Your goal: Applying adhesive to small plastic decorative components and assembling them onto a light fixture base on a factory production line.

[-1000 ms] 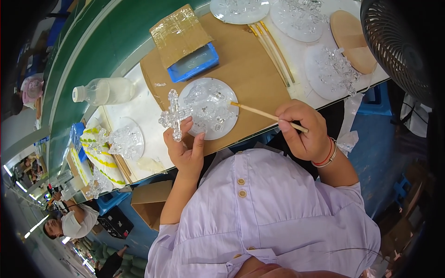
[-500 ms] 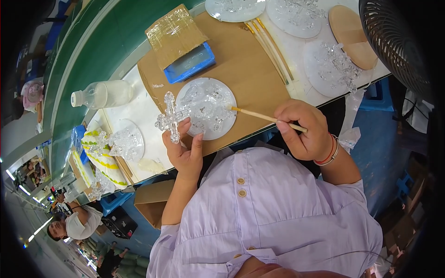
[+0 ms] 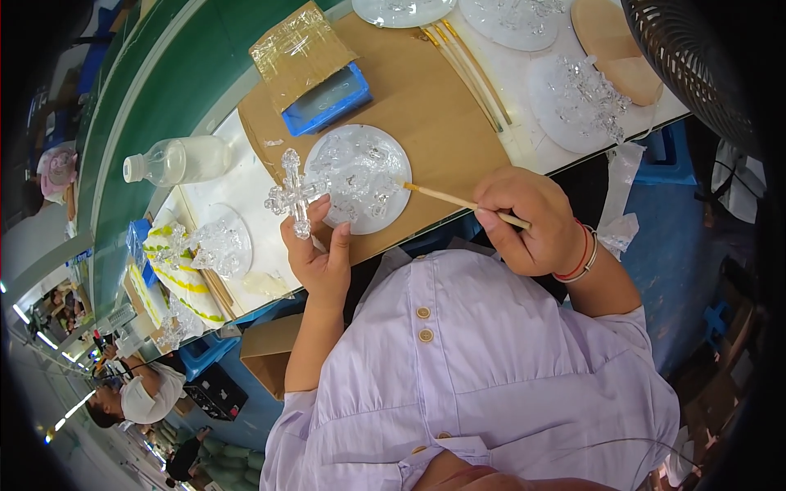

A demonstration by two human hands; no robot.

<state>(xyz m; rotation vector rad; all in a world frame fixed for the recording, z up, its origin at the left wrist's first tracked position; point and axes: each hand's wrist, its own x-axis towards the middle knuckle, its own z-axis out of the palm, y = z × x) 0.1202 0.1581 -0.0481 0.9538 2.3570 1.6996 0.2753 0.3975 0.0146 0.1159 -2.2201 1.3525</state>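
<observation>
My left hand pinches a clear, faceted cross and holds it upright at the left edge of a round white disc. Several clear ornament pieces lie on that disc. In my right hand is a thin wooden paintbrush, gripped along its handle. Its bristle tip points left, over the disc's right edge; whether it touches a piece I cannot tell. Behind the disc stands a blue tray, partly covered by a taped cardboard flap.
Brown cardboard lies under the disc. Spare paintbrushes rest at the back. More discs with clear pieces stand back right, near a black fan. A clear bottle and striped cloth are on the left.
The whole scene sits slightly higher in the picture. Both hands keep their grips on the cross and the brush, with little movement. A person far left has turned their head.
</observation>
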